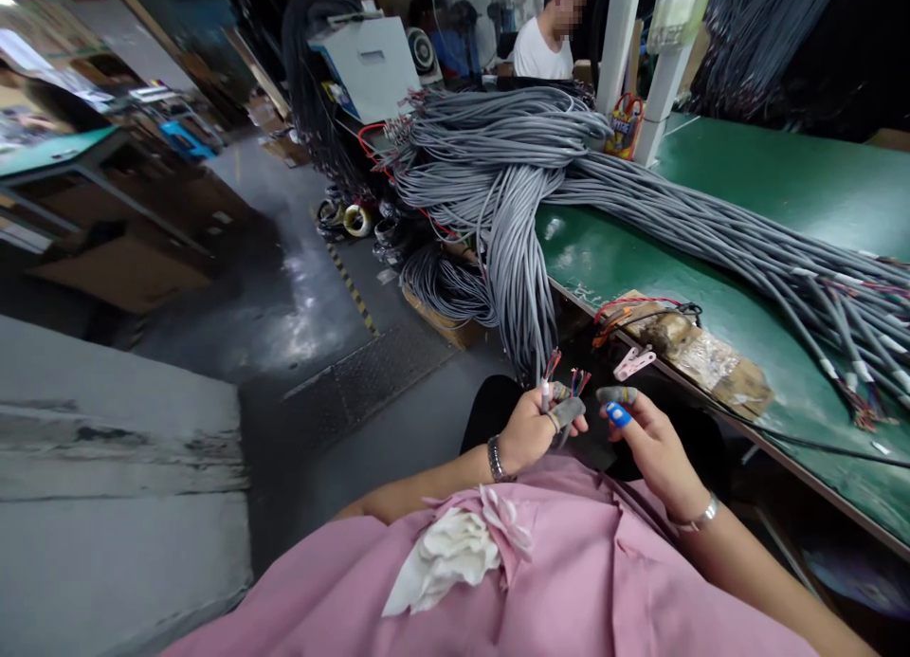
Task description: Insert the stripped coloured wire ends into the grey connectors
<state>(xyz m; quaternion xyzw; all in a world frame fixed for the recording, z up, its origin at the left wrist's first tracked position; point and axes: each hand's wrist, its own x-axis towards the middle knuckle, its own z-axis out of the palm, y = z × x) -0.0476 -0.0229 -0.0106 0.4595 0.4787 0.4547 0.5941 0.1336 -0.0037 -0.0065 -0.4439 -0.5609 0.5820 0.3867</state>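
My left hand, with grey finger covers, grips grey cable ends whose thin red, blue and dark wires fan out above the fingers. To its right is my right hand, a short gap away, with a blue wrap on the thumb and a grey cover on the index finger. The thumb and index finger are close together; anything between them is too small to make out. A thick bundle of grey cables hangs off the bench edge down to my left hand.
More cables stretch over the green bench. A taped wooden block and a pink clip sit at its near edge. Coiled cables lie low at the left. A person in white is behind the bench.
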